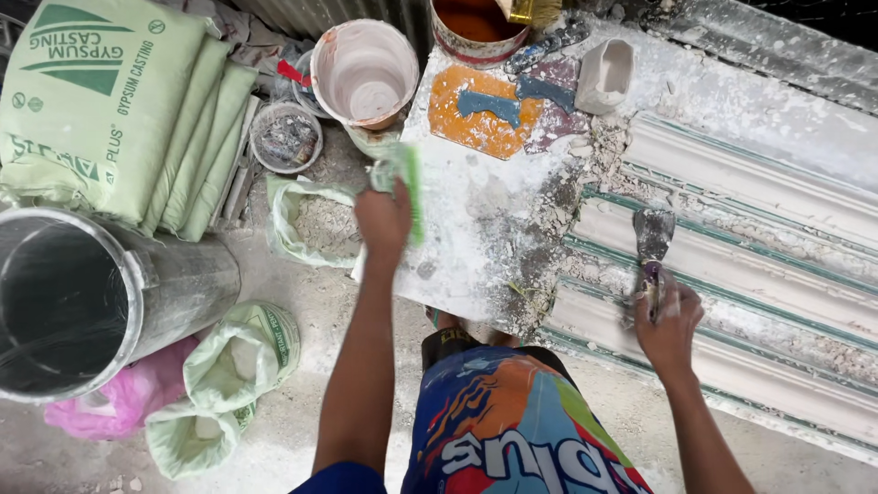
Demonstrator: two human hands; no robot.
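Closest in, bright printed shorts [512,430] at the bottom edge, dusty floor either side. Right hand [668,320] curled tight round the purple handle of a putty knife [652,245], fingers pressed together in a fist-ish grip, blade pointing away from the knuckles and lying flat on the white plaster moulding [732,265], crumbly plaster debris just beyond the blade tip and along the green-edged grooves. Left hand [384,220] out further, fingers closed on a green brush [402,183], blurred so exact finger placement hard to tell; bristle end sticking out just past the fingertips, over the near-left edge of the white powdery board [476,247]. Just left of those fingers, an open green sack [306,224] of grey rubble; nearer than that, two more rolled-down green sacks [233,366] and a pink plastic bag [119,398] beside a big shiny metal drum [82,302]. Past the left fingertips, a white-smeared bucket [366,73] and a small grubby tub [286,137]. Further along the board, an orange patch with a blue-grey mould piece [485,105] on it, a small white cup [605,73] off to the right of that, and a tub of orange liquid [476,27] at the very back. Far left, stacked green gypsum bags [101,110].
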